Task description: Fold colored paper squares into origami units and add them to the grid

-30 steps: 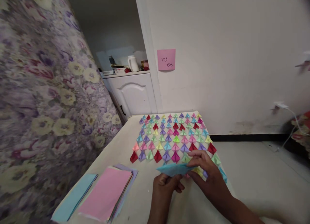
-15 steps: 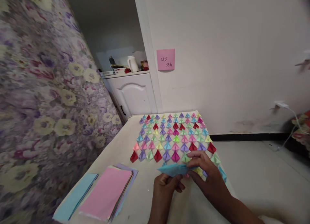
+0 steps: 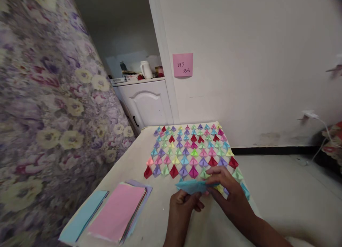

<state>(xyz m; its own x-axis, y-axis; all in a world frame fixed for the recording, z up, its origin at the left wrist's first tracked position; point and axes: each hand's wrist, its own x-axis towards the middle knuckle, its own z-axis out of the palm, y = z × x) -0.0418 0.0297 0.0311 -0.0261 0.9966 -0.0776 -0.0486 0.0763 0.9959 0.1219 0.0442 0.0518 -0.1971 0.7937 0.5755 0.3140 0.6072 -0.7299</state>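
Between my two hands is a folded piece of light blue paper, raised above the near part of the table. My left hand pinches its lower edge with thumb and bent fingers. At the paper's right end, my right hand grips it between thumb and fingertips. Just beyond, small folded paper pieces in many colours lie in rows, and my right hand and the blue paper cover part of the nearest row.
A stack of coloured paper with a pink sheet on top lies left of my hands, beside a light blue paper stack. A floral curtain hangs along the left. The wall stands behind the table.
The blue paper has tilted slightly, and its left tip sits a little farther right. Both hands keep nearly the same place and grip.
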